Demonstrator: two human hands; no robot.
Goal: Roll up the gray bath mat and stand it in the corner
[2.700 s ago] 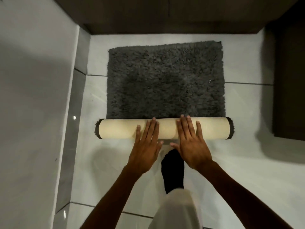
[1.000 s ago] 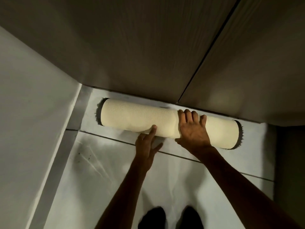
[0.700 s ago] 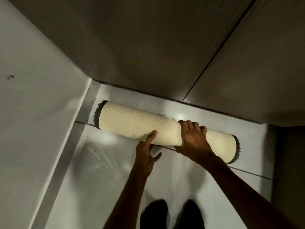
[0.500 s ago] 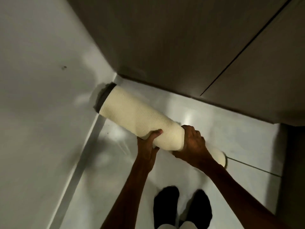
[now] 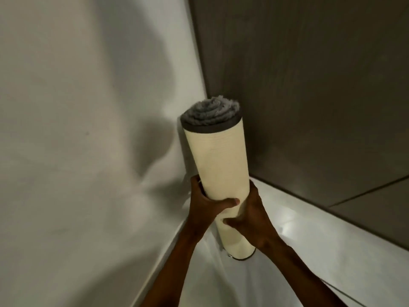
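The bath mat (image 5: 218, 160) is a tight roll, cream backing outward, with gray pile showing as a spiral at its top end. It stands nearly upright, leaning slightly left, its bottom end on the white floor close to the corner. My left hand (image 5: 207, 206) wraps the roll's lower half from the left, thumb across the front. From the right, my right hand (image 5: 251, 220) grips it just below. Both hands are closed around the roll.
A pale wall (image 5: 88, 129) rises on the left and a dark brown panelled wall (image 5: 309, 96) on the right; they meet in the corner just behind the roll. Glossy white floor tiles (image 5: 321, 251) stretch to the right and toward me.
The mat went from half rolled to fully rolled along the dark wall. Both hands then lifted its left end and tipped it up, so it now stands on end by the corner.
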